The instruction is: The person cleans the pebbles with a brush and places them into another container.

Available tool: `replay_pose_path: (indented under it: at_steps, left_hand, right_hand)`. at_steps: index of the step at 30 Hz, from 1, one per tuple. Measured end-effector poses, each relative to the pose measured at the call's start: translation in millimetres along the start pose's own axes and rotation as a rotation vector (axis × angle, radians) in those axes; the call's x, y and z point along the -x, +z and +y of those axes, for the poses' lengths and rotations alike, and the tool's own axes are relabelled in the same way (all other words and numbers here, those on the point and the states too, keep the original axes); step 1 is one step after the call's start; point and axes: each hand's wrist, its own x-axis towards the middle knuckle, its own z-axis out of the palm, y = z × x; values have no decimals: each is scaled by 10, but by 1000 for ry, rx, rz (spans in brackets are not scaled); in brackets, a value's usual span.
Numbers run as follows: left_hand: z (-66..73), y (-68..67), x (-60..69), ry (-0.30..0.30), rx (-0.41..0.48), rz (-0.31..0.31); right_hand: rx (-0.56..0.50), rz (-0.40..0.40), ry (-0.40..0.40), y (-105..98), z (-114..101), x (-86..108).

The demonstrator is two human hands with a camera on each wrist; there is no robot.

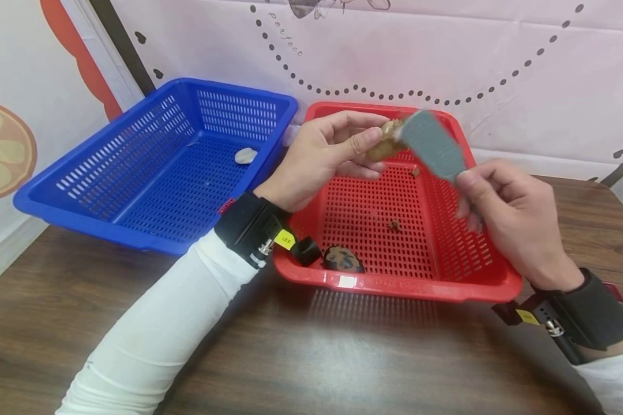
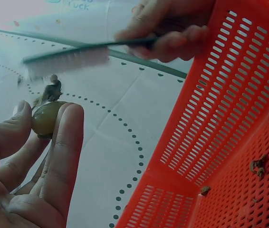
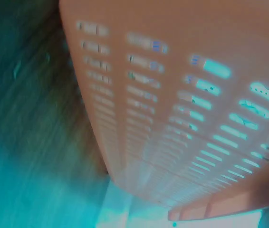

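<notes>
My left hand [image 1: 324, 153] pinches a smooth yellow-brown stone [image 1: 380, 151] between thumb and fingers above the far part of the red basket [image 1: 394, 290]. A dark clump of dirt [image 2: 52, 90] clings to the stone's upper side. With my right hand [image 1: 521, 216] I grip the handle of a green brush [image 1: 433, 144] with pale bristles [image 2: 72, 65]. Its head is blurred and lies close to the stone; in the left wrist view the bristles are just above the dirt. The right wrist view has only the basket's outer wall [image 3: 172, 95], with neither hand nor brush visible.
A dark, mottled stone [image 1: 342, 259] lies at the red basket's near left corner, and dirt crumbs [image 1: 394, 226] dot its floor. To the left stands a blue basket [image 1: 83, 233] holding a white stone [image 1: 246, 155]. Both baskets stand on a wooden table [image 1: 311, 357] against a covered wall.
</notes>
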Motion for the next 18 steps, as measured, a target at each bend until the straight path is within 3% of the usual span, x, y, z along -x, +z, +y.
replay_pose_path:
  at_steps: [4,8,13,18]
  left_hand:
    - [7,4,2,-13,2,11]
    - [11,4,4,-13,12,8]
    - [12,4,8,-16,18,11]
    - [14,4,4,-21,26,22]
  right_hand:
    - [133,-55,32,7,-41,-3]
    - [155,8,81,31,-57,-17]
    - [72,80,88,29,-27,-22]
    - [7,2,42,-1,-4,-1]
